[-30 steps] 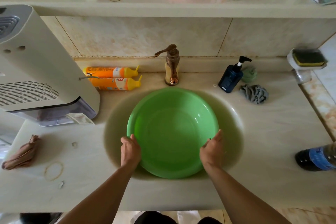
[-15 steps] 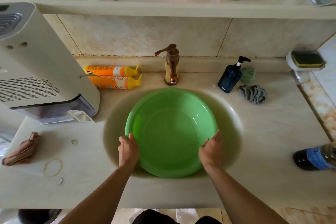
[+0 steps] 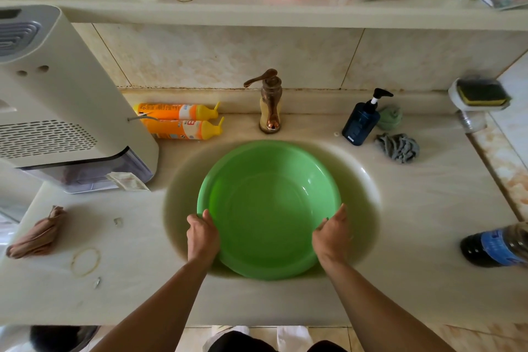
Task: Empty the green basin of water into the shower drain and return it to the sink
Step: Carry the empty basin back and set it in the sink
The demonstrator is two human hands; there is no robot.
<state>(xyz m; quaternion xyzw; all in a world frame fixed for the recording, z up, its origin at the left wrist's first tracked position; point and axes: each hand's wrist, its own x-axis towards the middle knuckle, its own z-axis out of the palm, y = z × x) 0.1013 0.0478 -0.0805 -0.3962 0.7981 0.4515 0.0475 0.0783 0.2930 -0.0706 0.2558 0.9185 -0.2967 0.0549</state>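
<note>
Head view: the green basin (image 3: 268, 206) sits inside the sink (image 3: 363, 180), directly in front of the tap (image 3: 270, 101). The left hand (image 3: 203, 237) grips its near-left rim; the right hand (image 3: 331, 237) grips its near-right rim.

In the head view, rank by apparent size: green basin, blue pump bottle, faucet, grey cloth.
1. green basin
2. blue pump bottle and faucet: look alike, left unranked
3. grey cloth
</note>
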